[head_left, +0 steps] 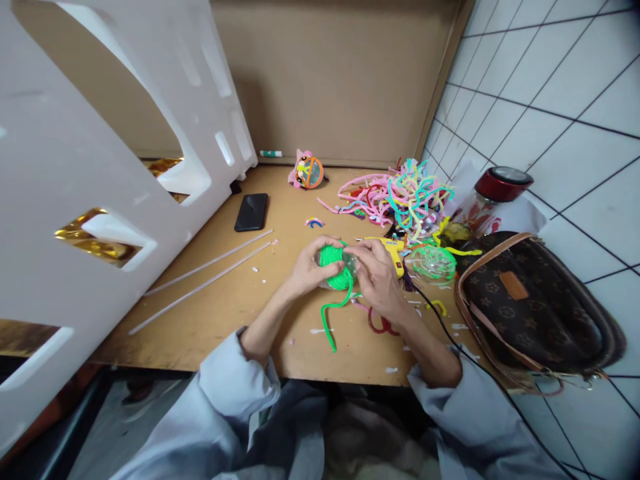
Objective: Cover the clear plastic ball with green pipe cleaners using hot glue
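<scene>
I see the roomiest stretch of the table (215, 340) between the two sticks (200, 288) and the left hand (306, 268), open down to the near edge. A white panel (107, 177) stands along the left edge. Toward the far edge, a hand could pass between the phone (251, 212) and the toy (310, 172). Over here on the right it's tight: yarn (410, 197) piles in the far right corner, the glue gun (395, 252) crowds the right hand (376, 275), and the bag (535, 307) blocks the right edge.
</scene>
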Motion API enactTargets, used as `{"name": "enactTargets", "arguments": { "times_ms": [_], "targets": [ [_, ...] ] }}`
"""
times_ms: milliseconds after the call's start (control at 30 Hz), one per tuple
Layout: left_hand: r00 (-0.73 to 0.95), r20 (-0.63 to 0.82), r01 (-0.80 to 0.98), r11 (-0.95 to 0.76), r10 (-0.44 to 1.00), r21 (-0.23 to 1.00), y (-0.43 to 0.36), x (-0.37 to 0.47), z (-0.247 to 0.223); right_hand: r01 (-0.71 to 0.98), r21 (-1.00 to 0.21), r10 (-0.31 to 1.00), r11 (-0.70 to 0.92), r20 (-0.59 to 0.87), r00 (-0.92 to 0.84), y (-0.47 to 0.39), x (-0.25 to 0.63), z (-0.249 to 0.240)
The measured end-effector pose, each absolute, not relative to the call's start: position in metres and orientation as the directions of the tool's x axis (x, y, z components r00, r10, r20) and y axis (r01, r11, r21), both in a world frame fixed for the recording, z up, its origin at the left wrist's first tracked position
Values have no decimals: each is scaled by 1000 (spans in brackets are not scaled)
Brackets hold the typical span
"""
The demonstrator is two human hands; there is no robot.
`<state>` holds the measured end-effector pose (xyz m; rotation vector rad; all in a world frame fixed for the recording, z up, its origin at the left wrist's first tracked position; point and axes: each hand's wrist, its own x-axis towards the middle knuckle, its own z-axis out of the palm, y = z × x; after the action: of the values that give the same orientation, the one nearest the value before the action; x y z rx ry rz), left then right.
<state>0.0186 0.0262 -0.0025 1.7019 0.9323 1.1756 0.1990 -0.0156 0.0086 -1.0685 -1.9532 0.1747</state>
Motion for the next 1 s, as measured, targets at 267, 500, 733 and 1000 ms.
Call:
{"name": "enactTargets", "arguments": {
  "times_ms": [267,500,733,1000],
  "targets": [
    [303,357,116,-406,883,906,24,19,-2,658,-430,709,618,666,-231,-14,196,2],
    [308,382,117,-434,871,893,25,19,-4,707,-378,716,598,649,-258,-15,194,2],
    [320,374,118,-428,870,896,23,18,-4,716,-368,727,593,626,-281,-16,195,3],
    [330,357,98,-408,874,908,23,17,-5,715,-340,700,610,654,-286,-16,195,0]
  ]
}}
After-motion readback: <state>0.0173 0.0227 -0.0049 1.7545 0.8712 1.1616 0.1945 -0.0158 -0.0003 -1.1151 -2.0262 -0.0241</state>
